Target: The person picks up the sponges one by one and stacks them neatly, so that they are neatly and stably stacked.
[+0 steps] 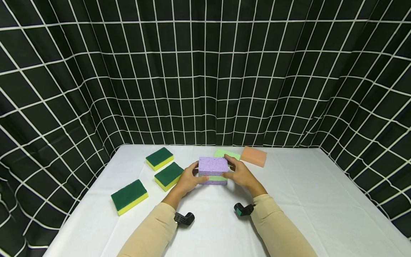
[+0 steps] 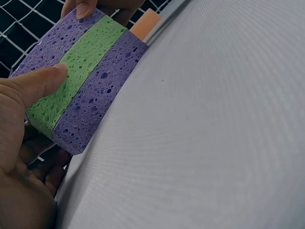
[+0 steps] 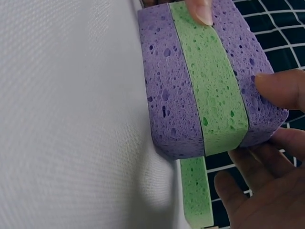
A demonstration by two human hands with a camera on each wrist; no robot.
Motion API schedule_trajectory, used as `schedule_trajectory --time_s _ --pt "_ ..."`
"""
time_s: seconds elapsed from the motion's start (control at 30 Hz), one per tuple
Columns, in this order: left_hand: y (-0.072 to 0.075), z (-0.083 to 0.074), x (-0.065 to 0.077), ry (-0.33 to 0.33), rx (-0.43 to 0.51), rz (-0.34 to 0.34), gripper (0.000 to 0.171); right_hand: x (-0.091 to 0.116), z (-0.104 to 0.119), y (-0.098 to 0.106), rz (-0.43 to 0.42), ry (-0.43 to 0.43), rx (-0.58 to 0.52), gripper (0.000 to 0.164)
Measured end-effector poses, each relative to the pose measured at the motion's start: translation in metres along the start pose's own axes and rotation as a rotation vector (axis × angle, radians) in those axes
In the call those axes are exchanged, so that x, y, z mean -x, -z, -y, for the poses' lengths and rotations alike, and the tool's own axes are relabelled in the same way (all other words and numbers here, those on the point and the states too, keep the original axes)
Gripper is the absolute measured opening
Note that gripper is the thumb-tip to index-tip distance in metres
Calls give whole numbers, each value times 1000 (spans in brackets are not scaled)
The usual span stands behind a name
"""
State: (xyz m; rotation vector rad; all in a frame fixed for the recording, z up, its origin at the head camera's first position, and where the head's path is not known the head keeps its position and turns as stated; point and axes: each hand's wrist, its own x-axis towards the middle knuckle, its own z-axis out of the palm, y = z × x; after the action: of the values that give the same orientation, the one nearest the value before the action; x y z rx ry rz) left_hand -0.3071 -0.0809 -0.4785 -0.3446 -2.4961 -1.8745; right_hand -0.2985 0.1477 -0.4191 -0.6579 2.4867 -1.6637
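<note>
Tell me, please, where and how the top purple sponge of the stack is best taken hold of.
Probably by its two short ends, one hand coming in from each side. The top purple sponge lies flat on the green sponge, which covers its underside, while its ends face the left hand and the right hand.

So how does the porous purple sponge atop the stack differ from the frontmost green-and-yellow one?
The porous purple sponge is one colour; the green-and-yellow sponge is two-toned. The purple one tops a stack gripped by the left hand and right hand; the other lies untouched on the white cloth. Both are rectangular.
</note>
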Motion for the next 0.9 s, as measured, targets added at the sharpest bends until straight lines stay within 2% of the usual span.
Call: schedule_trajectory --time_s 0.17,0.4,0.53,0.67,0.77,0.9 --pt "0 0 0 5 1 1 80 -6 -20 0 -3 -8 2 78" --pt "3 -3 1 11 26 25 79 -6 -23 1 -2 -38 0 79" --pt "5 -5 -1 8 50 49 82 -4 -15 2 14 -53 -10 78" --pt "8 -8 -2 -10 105 63 88 2 4 3 34 -40 -14 77" --pt "10 -12 -4 -11 125 57 91 6 15 4 41 -34 -9 75" --pt "13 -16 -7 -31 117 34 91 7 17 4 45 -36 -19 75"
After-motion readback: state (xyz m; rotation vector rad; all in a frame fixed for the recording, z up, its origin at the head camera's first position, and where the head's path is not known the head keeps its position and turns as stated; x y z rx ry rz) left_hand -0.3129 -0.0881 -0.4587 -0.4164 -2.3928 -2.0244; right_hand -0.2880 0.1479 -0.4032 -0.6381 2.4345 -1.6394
